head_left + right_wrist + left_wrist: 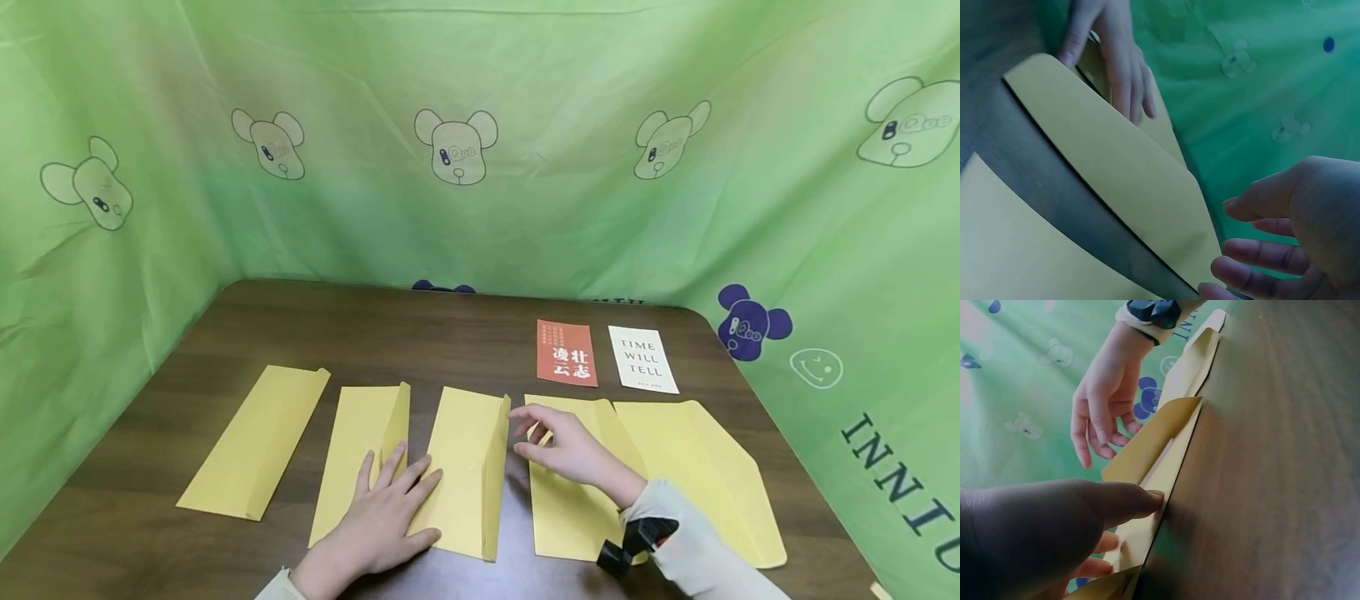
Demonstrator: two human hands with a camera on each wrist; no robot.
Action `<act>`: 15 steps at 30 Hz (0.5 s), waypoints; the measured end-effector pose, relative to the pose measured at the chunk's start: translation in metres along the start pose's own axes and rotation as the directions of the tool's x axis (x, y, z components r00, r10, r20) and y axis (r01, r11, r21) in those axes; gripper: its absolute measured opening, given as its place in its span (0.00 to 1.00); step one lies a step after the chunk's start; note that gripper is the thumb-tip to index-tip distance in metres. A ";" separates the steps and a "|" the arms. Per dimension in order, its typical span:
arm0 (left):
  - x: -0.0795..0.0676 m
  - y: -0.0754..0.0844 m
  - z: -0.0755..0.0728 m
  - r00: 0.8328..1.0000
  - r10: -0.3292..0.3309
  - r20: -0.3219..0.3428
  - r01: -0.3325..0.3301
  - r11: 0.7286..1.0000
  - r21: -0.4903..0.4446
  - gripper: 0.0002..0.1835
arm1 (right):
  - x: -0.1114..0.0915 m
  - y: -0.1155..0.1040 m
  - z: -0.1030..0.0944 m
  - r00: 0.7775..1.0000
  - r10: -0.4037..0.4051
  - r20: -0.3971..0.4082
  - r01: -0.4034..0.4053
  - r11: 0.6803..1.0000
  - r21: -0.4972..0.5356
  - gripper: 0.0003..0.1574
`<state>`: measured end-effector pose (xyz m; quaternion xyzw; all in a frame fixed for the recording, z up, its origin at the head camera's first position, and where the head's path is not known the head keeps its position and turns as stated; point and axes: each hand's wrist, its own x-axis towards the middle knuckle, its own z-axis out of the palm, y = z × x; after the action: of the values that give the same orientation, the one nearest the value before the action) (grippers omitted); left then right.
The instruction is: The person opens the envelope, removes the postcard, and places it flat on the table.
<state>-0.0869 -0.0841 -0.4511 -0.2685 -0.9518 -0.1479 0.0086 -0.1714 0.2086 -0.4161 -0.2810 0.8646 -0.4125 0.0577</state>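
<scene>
My left hand [384,521] lies with spread, straight fingers on the left edge of a yellow envelope [459,467], its fingertips also overlapping the envelope to its left [352,467]. The middle envelope's long flap [495,475] stands partly raised along its right side; the left wrist view shows this flap [1147,447] tilted up. My right hand [566,446] is held near the flap's upper end with loosely bent fingers and nothing between them. Below it lies another envelope [570,517]. The right wrist view shows the right hand's fingers [1260,256] apart from the flap [1110,162].
A yellow envelope [255,442] lies at the far left, and one with its flap spread out [705,467] at the far right. Behind them on the brown table [420,333] are a red card [566,354] and a white card [642,358]. A green curtain [360,225] surrounds the table.
</scene>
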 end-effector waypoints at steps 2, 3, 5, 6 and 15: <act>0.001 -0.001 0.000 1.000 0.000 -0.003 0.000 1.000 0.005 0.34 | -0.002 -0.003 0.004 1.000 -0.025 0.001 0.025 0.999 -0.025 0.22; 0.001 -0.001 0.000 1.000 -0.001 -0.003 0.001 1.000 0.007 0.34 | -0.003 -0.005 0.006 0.999 -0.033 -0.001 0.033 0.999 -0.036 0.22; 0.001 -0.001 -0.001 1.000 -0.001 -0.004 0.001 1.000 0.010 0.34 | -0.005 -0.007 0.010 0.998 -0.061 -0.009 0.061 0.996 -0.063 0.22; 0.001 -0.001 -0.001 1.000 -0.002 -0.003 0.002 1.000 0.013 0.34 | -0.006 -0.009 0.012 0.997 -0.074 -0.013 0.073 0.995 -0.075 0.23; 0.001 -0.002 0.001 1.000 -0.006 -0.001 0.006 1.000 0.020 0.35 | -0.014 -0.017 0.027 0.974 -0.226 0.015 0.223 0.945 -0.239 0.24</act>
<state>-0.0884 -0.0848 -0.4528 -0.2654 -0.9541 -0.1384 0.0112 -0.1429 0.1892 -0.4225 -0.3799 0.8706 -0.3112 -0.0295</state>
